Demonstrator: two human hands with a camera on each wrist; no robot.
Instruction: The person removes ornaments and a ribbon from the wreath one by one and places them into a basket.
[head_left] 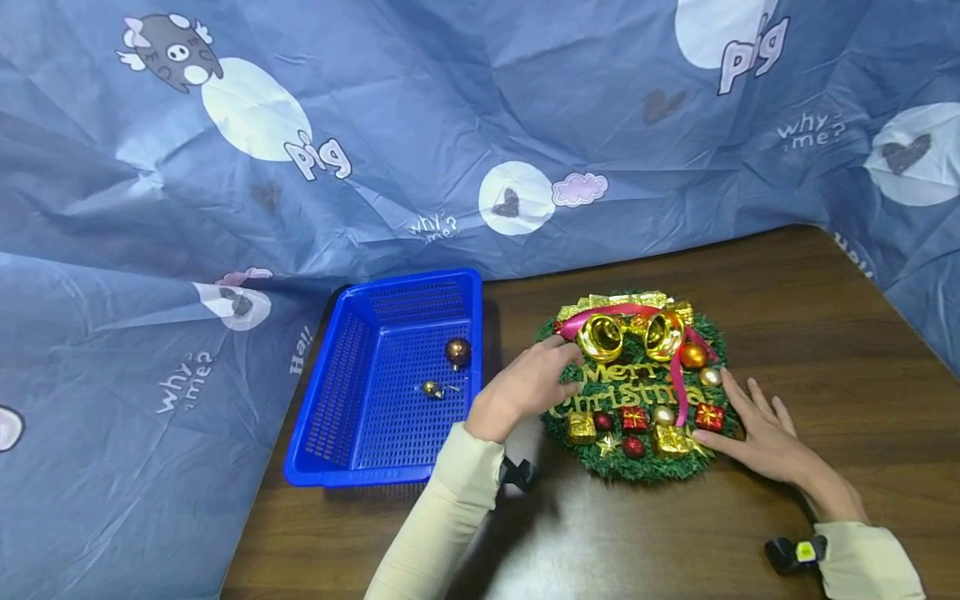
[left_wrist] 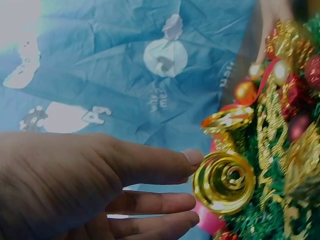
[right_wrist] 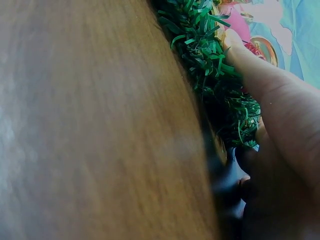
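Observation:
A green Christmas wreath (head_left: pixel 637 468) lies on the wooden table, with gold "Merry Christmas" lettering (head_left: pixel 630 398), two gold bells, small gift boxes, baubles and a pink ribbon (head_left: pixel 678 387). My left hand (head_left: pixel 531 379) is at its left edge, beside the left gold bell (head_left: pixel 600 337); in the left wrist view its thumb and fingers are extended near the bell's rim, with nothing seen between them. My right hand (head_left: pixel 772 437) rests at the wreath's right edge, fingers spread, thumb near the red gift box (head_left: pixel 709 416). The right wrist view shows the thumb over the green tinsel (right_wrist: pixel 205 55).
Left of the wreath stands a blue plastic basket (head_left: pixel 315 478) with a brown bauble (head_left: pixel 457 352) and small gold ornaments (head_left: pixel 432 389) inside. A blue printed cloth (head_left: pixel 420 125) hangs behind the table (head_left: pixel 795 292) and along its left side.

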